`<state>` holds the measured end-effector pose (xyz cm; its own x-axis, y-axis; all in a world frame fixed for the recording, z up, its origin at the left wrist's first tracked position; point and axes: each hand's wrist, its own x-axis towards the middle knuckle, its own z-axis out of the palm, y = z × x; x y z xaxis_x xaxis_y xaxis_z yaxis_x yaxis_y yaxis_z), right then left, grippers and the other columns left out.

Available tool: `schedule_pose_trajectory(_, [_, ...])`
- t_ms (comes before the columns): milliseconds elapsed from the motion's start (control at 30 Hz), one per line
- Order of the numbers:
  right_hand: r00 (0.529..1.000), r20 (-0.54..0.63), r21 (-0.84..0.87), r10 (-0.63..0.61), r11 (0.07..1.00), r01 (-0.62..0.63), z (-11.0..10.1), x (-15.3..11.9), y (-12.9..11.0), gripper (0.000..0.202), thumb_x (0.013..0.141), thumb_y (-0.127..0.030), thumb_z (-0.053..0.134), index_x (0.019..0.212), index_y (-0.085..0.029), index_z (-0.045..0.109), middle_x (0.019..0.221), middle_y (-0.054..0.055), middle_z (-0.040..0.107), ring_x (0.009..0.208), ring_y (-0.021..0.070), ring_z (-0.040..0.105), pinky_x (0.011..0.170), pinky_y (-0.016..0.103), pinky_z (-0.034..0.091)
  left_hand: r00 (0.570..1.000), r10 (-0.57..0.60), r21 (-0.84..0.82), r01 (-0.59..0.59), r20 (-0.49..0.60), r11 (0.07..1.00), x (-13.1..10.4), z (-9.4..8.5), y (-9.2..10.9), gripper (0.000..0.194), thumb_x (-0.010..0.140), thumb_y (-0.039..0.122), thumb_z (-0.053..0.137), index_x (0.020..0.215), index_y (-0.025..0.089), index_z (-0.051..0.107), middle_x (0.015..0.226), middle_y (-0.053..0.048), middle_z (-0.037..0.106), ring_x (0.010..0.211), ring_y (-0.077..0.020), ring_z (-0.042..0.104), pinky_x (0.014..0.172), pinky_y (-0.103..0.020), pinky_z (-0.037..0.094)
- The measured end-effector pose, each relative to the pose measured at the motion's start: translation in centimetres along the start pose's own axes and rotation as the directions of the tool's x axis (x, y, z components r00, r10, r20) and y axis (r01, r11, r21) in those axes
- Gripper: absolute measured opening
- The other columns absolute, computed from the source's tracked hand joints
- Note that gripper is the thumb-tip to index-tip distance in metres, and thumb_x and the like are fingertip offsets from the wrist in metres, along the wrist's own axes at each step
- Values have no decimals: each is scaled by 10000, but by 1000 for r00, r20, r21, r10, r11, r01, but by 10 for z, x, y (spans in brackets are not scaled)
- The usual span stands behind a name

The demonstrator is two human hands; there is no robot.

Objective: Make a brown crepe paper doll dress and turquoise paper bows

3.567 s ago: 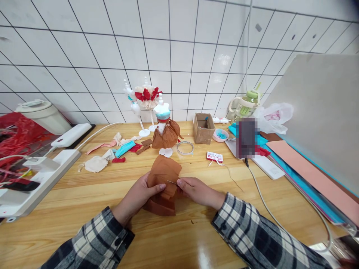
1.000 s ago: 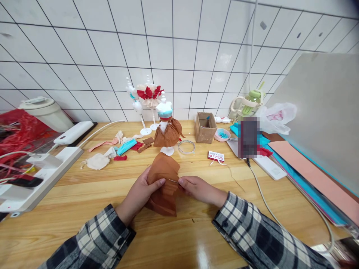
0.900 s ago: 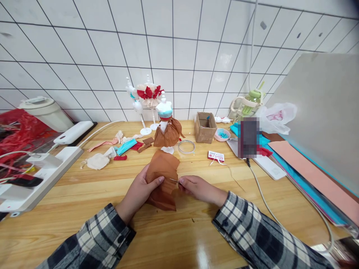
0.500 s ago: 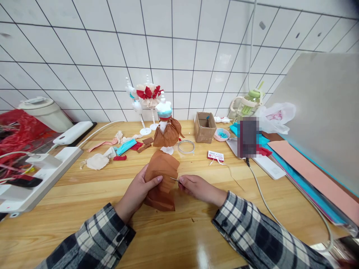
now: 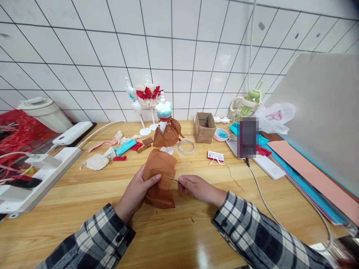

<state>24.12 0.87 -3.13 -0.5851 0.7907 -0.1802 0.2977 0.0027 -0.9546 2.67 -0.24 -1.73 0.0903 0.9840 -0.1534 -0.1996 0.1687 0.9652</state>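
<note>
My left hand (image 5: 137, 188) pinches a folded brown sheet (image 5: 161, 168) between the thumb on top and the fingers, which are hidden beneath. To the right of it, my right hand (image 5: 196, 186) is closed on the handle end of a small metal tool (image 5: 174, 180), perhaps scissors. The tool's thin tip points left and lies at the sheet's right edge. Behind the sheet stands a small white dress form (image 5: 163, 108) with a blue and red top and a gathered brown skirt (image 5: 168, 133).
Scraps (image 5: 126, 147) lie at the back left. A metal ring (image 5: 186, 147), a cardboard box (image 5: 205, 127) and a pink bowl (image 5: 221, 135) are at the back. A power strip (image 5: 42, 185) borders the left, coloured sheets (image 5: 316, 179) the right.
The brown sheet has shifted slightly left, away from the tool, along with my left hand. My right hand has stayed nearly still.
</note>
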Motion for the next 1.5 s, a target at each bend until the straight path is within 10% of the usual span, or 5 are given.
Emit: schedule_pose_trajectory(1500, [996, 8, -266, -93, 960, 92, 3, 2, -2, 496, 925, -587, 251, 693, -184, 424, 665, -19, 448, 638, 116, 406, 588, 243, 330, 988, 30, 306, -77, 154, 949, 0, 1, -4, 712, 671, 342, 762, 1298, 186, 463, 1250, -102, 618, 1112, -310, 589, 909, -390, 493])
